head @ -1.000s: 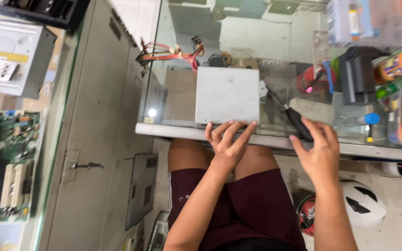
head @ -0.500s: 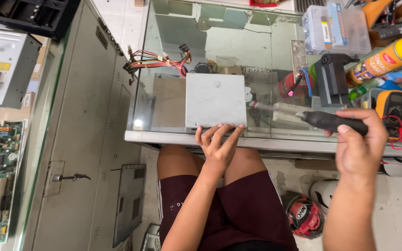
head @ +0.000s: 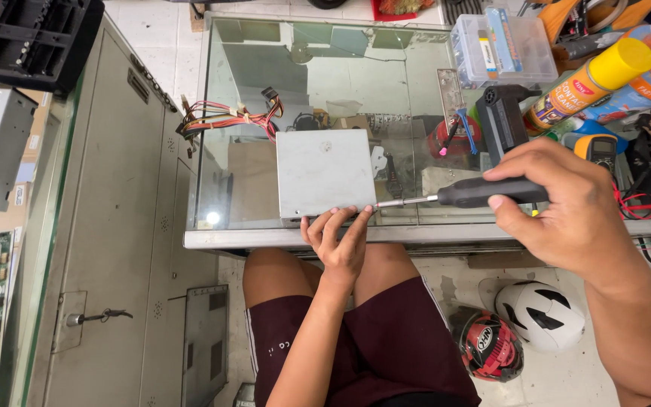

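Head view: a grey metal box (head: 325, 173) lies flat on the glass tabletop (head: 265, 188), close to its near edge and roughly midway along it. A bundle of red, yellow and black wires (head: 227, 118) runs out from the box's far left corner toward the left edge of the glass.

The left hand (head: 338, 241) rests at the near edge of the tabletop, its fingers (head: 356, 226) spread and pressed against the near side of the box; it steadies the box rather than closing around it.

The right hand (head: 566, 207) is closed around the black handle of a screwdriver (head: 461, 194). The tool lies nearly level above the glass, its metal shaft pointing left, and the tip meets the near right corner of the box, just beside the left fingertips.

Along the right edge of the tabletop stand a yellow-capped spray can (head: 589, 83), tilted, a clear plastic box (head: 502, 45) near the far right corner, a black tool (head: 502, 120) and a yellow and black meter (head: 597, 147) just behind the right hand.

Under the table, on the floor, lie a white helmet (head: 540, 316) and a red and black helmet (head: 487, 343), side by side. A grey metal cabinet (head: 107, 226) stands left of the table.
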